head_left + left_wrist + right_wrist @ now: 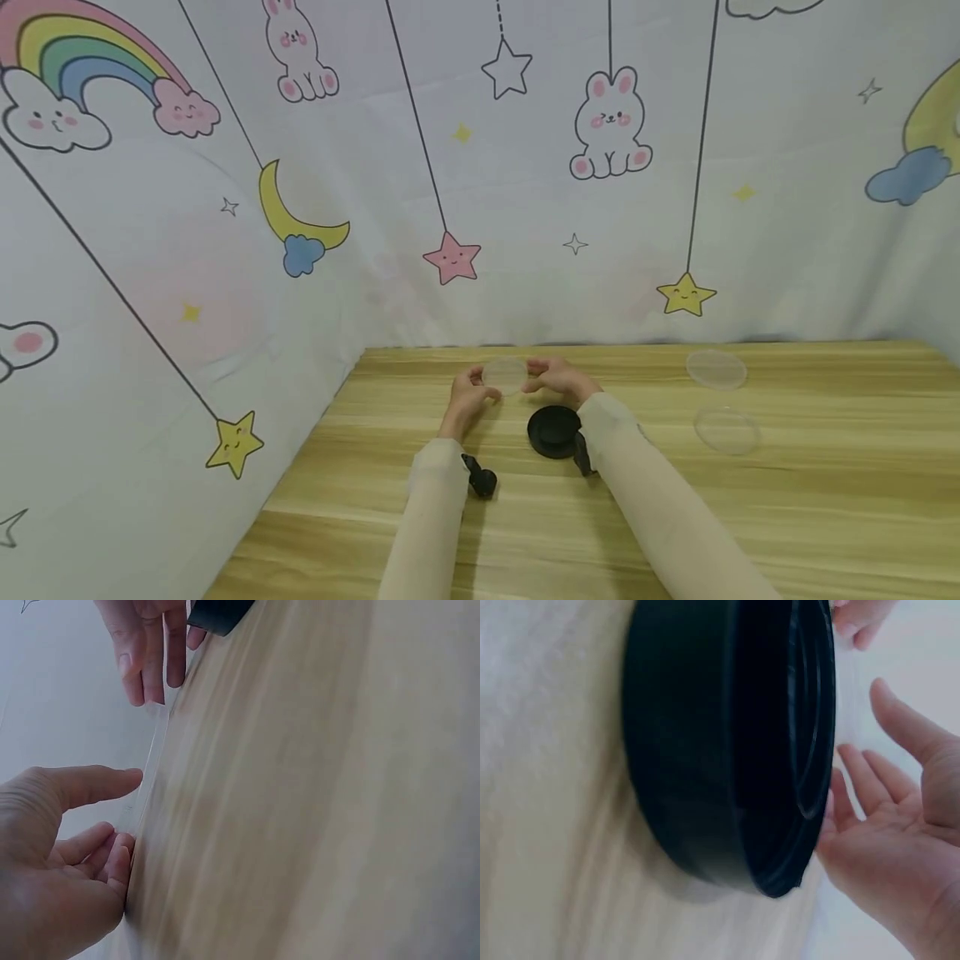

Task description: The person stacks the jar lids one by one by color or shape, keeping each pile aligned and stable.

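Observation:
A clear round lid (505,377) lies near the table's back edge, between my two hands. At its left side, my left hand (468,398) has thumb and fingers spread about the rim; in the left wrist view the thumb (105,784) is straight and near the edge. From the opposite side my right hand (558,377) reaches to the rim with extended fingers (866,780), thumb held apart. Just in front of the right hand stands a shallow round black container (553,432), open at the top, which hides part of that hand in the right wrist view.
Two more clear discs, one farther back (716,369) and one nearer (726,430), lie on the right of the wooden table (825,500). A printed cloth wall (525,192) rises behind and another at the left. Black wrist cameras hang below both sleeves.

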